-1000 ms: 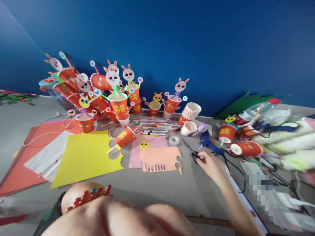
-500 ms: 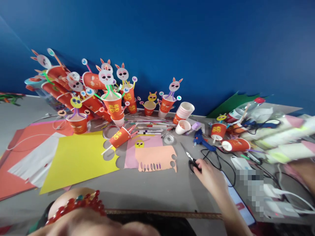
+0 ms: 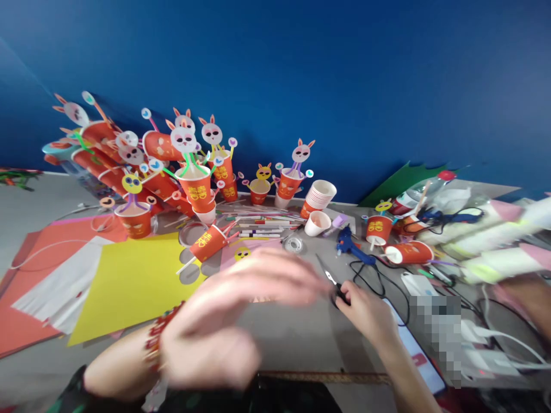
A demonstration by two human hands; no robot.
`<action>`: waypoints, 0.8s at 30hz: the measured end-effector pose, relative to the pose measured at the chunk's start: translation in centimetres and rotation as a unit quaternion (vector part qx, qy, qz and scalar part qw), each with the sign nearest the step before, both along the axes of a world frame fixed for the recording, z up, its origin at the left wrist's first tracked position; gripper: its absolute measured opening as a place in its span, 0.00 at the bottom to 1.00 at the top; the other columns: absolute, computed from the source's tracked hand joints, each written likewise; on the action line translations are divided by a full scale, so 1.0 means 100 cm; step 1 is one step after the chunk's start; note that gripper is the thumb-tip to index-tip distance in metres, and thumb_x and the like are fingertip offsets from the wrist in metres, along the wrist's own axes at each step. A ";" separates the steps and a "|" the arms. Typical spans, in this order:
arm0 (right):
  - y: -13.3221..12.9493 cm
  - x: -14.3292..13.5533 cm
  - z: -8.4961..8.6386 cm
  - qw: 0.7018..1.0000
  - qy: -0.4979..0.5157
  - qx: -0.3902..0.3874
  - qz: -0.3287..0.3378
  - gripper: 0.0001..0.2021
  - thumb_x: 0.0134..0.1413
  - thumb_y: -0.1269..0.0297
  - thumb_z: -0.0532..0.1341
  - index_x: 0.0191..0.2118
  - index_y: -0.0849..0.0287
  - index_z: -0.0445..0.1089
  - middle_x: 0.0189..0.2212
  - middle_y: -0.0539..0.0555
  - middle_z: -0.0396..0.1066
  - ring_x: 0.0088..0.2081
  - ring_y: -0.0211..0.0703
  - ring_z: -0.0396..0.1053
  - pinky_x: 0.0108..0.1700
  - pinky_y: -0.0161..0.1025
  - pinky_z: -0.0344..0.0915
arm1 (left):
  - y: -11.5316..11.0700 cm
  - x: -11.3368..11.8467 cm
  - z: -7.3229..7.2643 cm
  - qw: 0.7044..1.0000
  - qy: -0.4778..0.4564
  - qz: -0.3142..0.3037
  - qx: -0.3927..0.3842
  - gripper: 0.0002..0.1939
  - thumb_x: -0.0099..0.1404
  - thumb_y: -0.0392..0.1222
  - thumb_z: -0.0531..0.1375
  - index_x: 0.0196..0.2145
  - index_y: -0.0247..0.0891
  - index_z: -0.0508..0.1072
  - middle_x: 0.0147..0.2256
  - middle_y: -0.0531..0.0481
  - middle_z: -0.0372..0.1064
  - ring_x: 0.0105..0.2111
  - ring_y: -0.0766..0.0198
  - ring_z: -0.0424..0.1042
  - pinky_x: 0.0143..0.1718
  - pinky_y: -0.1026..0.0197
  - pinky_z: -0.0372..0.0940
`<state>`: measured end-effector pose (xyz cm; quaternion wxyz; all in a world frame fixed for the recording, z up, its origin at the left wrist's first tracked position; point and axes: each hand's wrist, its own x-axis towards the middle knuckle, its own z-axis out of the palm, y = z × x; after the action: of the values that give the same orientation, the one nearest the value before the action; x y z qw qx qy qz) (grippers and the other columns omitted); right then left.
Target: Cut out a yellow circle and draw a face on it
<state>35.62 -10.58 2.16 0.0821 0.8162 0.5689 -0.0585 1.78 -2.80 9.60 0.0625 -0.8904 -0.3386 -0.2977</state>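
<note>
My right hand [image 3: 365,312] is closed on the black handles of a pair of scissors [image 3: 330,276], whose blades lie pointing away over the grey table. Blurred by motion, my left hand [image 3: 232,310] reaches across the middle of the view with its fingers stretched out and nothing visible in it. Beneath its fingers, most of a peach paper sheet is hidden. Just past the hand shows a yellow paper face [image 3: 242,253] on pink paper [image 3: 226,255]. A red paper cup [image 3: 209,244] with straws lies tipped beside the yellow sheet [image 3: 133,281].
Red cups with rabbit faces [image 3: 196,189] crowd the back left. Stacked cups [image 3: 321,195], a tape roll [image 3: 294,245] and markers [image 3: 260,234] stand or lie mid-table. At right are a blue glue gun [image 3: 355,246], cables, a phone [image 3: 417,350] and a person's arm [image 3: 527,298].
My left hand has risen from the lower edge and swung forward over the peach paper, covering it. The right hand with the scissors has stayed almost in place.
</note>
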 end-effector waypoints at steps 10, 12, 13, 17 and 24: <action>-0.016 0.019 -0.014 0.988 0.123 0.083 -0.048 0.04 0.53 0.60 0.60 0.33 0.52 0.68 0.30 0.52 0.79 0.32 0.48 0.77 0.29 0.35 0.61 | 0.091 0.060 -0.073 0.954 0.215 -0.041 -0.206 0.24 0.59 0.54 0.69 0.46 0.34 0.73 0.49 0.34 0.71 0.51 0.41 0.68 0.52 0.44 0.59; -0.022 0.023 -0.013 0.981 0.162 0.091 -0.063 0.05 0.51 0.58 0.60 0.34 0.52 0.69 0.30 0.51 0.79 0.31 0.47 0.76 0.30 0.35 0.62 | 0.096 0.063 -0.073 0.947 0.228 -0.053 -0.219 0.24 0.59 0.53 0.70 0.45 0.34 0.72 0.47 0.35 0.72 0.51 0.41 0.68 0.54 0.44 0.57; -0.024 0.024 -0.012 0.978 0.176 0.090 -0.070 0.06 0.51 0.58 0.60 0.34 0.52 0.69 0.29 0.51 0.79 0.30 0.47 0.76 0.30 0.36 0.63 | 0.099 0.065 -0.071 0.944 0.232 -0.059 -0.227 0.24 0.58 0.53 0.70 0.45 0.34 0.72 0.45 0.36 0.73 0.50 0.41 0.68 0.54 0.43 0.56; -0.027 0.026 -0.007 0.966 0.231 0.090 -0.075 0.06 0.51 0.57 0.60 0.31 0.51 0.71 0.28 0.51 0.78 0.29 0.47 0.76 0.29 0.35 0.63 | 0.106 0.073 -0.064 0.934 0.229 -0.081 -0.262 0.22 0.54 0.48 0.72 0.42 0.35 0.72 0.42 0.38 0.75 0.48 0.41 0.70 0.52 0.43 0.57; -0.037 0.023 -0.009 0.860 0.480 0.110 -0.134 0.14 0.51 0.50 0.60 0.37 0.55 0.68 0.29 0.53 0.76 0.20 0.41 0.66 0.24 0.36 0.62 | 0.110 0.056 -0.051 0.913 0.118 -0.136 -0.367 0.09 0.62 0.45 0.65 0.33 0.38 0.69 0.34 0.49 0.73 0.36 0.56 0.73 0.37 0.58 0.64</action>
<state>37.94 -14.24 1.25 -0.3007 0.7589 0.4256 -0.3906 7.34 8.22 4.53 -0.2699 -0.9168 -0.2898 -0.0508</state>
